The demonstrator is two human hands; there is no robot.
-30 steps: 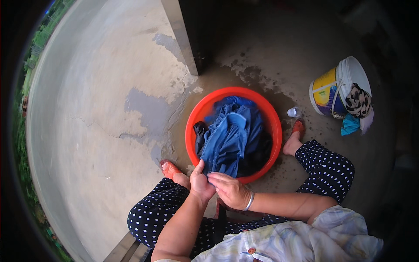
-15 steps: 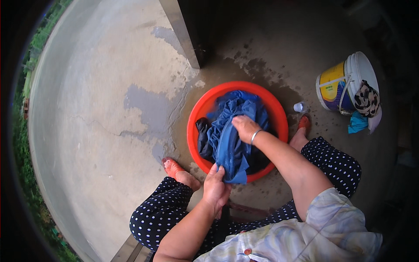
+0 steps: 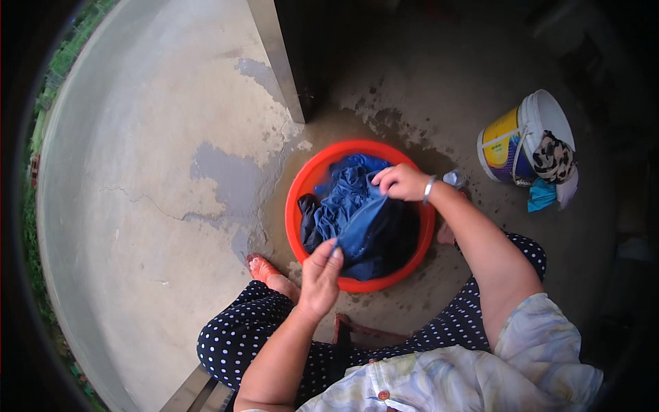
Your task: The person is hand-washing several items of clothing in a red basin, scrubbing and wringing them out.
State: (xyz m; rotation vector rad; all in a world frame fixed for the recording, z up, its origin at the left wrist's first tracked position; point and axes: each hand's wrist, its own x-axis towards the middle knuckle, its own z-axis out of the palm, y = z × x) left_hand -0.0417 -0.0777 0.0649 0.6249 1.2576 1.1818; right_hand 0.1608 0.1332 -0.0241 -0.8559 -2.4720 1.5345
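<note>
A blue cloth garment (image 3: 364, 230) is stretched between my two hands over a round red basin (image 3: 292, 230). My left hand (image 3: 321, 278) pinches its near-left edge between thumb and fingers, just above the basin's near rim. Farther off and to the right, my right hand (image 3: 403, 182) grips the other end of that edge; a silvery bangle circles the wrist. More crumpled blue cloth (image 3: 347, 189) fills the far part of the basin. A dark garment (image 3: 307, 223) lies against its left wall. The bottom of the basin is hidden under the clothes.
To the right a white-and-yellow bucket (image 3: 500, 147) lies tilted, a patterned cloth (image 3: 555, 158) and a turquoise cloth (image 3: 541, 196) hanging from its mouth. Near the basin's right side is a small clear cup (image 3: 453, 178). A metal post (image 3: 278, 62) stands beyond. My feet flank the basin.
My right hand has moved up off the garment's middle and now pulls its edge rightward. My left hand has shifted slightly up and left, spreading the cloth. The whole view has shifted a little.
</note>
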